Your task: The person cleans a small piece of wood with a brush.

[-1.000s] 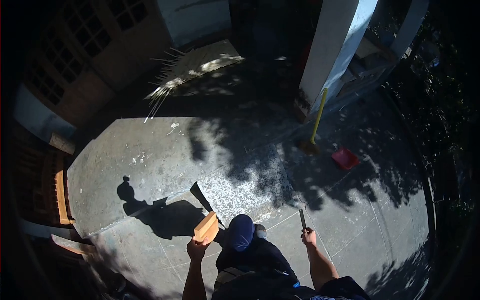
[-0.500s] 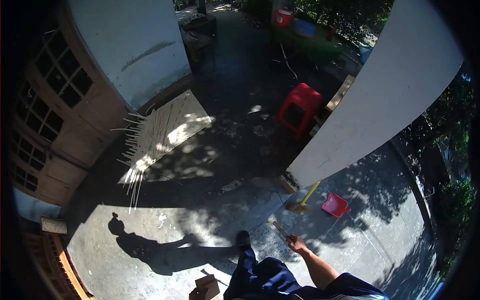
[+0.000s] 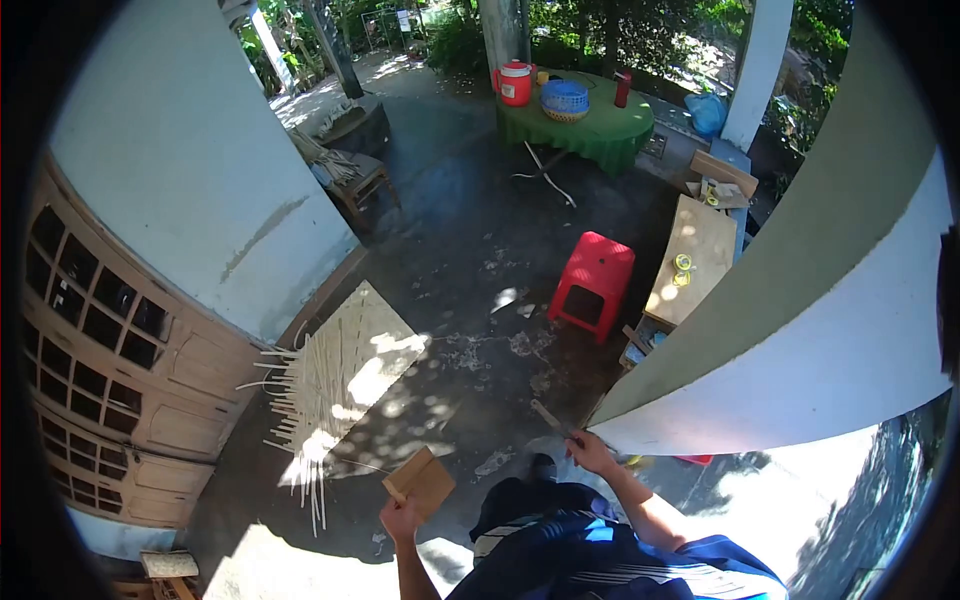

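My left hand point(image 3: 400, 520) is closed on the edge of a brown flat rectangular piece point(image 3: 427, 484), which has a crease or seam near its top. In my right hand point(image 3: 594, 455) is a narrow, flat, stick-like tool point(image 3: 549, 416), pointing forward and left; I cannot tell its exact kind. Both hands are low in front of my body and well apart. On the floor ahead and left lies a pale board point(image 3: 372, 330) with many thin, light strips point(image 3: 300, 400) spread over it and sticking out past its edge.
A red plastic stool point(image 3: 594, 280) stands ahead, beside a low wooden table point(image 3: 695, 255) with yellow tape rolls on it. A wall edge point(image 3: 760, 330) juts in at right. Further back are a green-covered table point(image 3: 590, 130) and a chair point(image 3: 350, 175) bearing strips. Panelled doors point(image 3: 140, 380) line the left.
My view has moved forward and tilted up, from the sunlit floor into the shade. The left hand has risen further into view with the brown piece. The right hand still holds the stick-like tool.
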Available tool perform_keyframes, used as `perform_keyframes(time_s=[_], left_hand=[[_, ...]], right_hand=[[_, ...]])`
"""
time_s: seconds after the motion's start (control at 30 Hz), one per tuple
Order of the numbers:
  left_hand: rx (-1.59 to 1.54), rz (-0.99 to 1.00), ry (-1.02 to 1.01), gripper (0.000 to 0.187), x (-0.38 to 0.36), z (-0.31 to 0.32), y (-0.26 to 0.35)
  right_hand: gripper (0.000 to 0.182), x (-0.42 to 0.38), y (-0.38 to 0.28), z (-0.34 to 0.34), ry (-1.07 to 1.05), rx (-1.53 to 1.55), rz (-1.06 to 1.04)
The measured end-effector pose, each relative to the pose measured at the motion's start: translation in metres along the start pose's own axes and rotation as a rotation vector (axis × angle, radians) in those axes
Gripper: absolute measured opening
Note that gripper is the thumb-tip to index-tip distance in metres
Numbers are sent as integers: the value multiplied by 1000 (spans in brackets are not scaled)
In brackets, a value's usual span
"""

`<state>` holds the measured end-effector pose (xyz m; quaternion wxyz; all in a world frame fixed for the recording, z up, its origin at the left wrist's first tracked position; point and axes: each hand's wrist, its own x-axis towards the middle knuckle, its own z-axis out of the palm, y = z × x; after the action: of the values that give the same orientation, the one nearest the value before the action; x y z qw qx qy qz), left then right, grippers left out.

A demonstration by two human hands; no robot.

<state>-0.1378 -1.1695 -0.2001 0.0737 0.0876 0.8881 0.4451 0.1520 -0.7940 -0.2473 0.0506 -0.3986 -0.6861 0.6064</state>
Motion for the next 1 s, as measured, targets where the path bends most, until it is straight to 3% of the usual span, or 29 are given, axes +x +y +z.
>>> perform_keyframes(time_s=[0.1, 0.2, 0.23, 0.27, 0.3, 0.33, 0.37, 0.4, 0.43, 0.53, 0.6, 0.7, 0.73, 0.77, 0.87, 0.9, 0.97, 1.0], left_hand=[[27, 3, -23, 34, 54, 22, 73], [15, 103, -44, 28, 105, 55, 132], [17, 154, -142, 24, 138, 61, 124], [-26, 245, -39, 26, 157, 78, 148], [71, 288, -54, 28, 191, 86, 148], [160, 335, -71, 29, 226, 97, 149], [-69, 343, -83, 31, 252, 118, 174], [-119, 411, -309, 33, 314, 128, 141], [-28, 357, -307, 33, 349, 149, 162], [285, 282, -360, 38, 435, 199, 272], [215, 399, -479, 38, 491, 242, 339], [373, 700, -563, 35, 564, 316, 444], [270, 747, -654, 34, 584, 352, 474], [168, 777, -741, 33, 596, 386, 500], [397, 1180, -648, 33, 579, 473, 602], [337, 1234, -645, 33, 566, 506, 628], [226, 1310, -636, 35, 524, 560, 662], [250, 1234, -758, 35, 500, 584, 681]], right_hand=[[24, 86, -64, 8, 18, -55, -166], [24, 164, -130, -18, -1, 158, -135], [24, 196, -139, -30, 51, 185, -134], [24, 219, -148, -47, 146, 178, -104], [24, 243, -150, -62, 239, 194, -18], [24, 261, -150, -81, 356, 244, -75], [23, 280, -142, -102, 426, 268, -28], [24, 293, -131, -120, 544, 329, -40], [26, 298, -131, -144, 652, 336, 54], [24, 299, -111, -195, 985, 442, 60], [29, 291, -118, -221, 1106, 643, 56], [23, 273, -131, -239, 1352, 691, 152], [24, 272, -127, -243, 1435, 737, 147], [25, 271, -120, -244, 1507, 775, 140], [30, 272, -101, -237, 1602, 816, 182], [33, 277, -79, -236, 1645, 743, 275], [37, 279, -78, -249, 1713, 916, 210], [38, 280, -70, -255, 1748, 944, 176]])
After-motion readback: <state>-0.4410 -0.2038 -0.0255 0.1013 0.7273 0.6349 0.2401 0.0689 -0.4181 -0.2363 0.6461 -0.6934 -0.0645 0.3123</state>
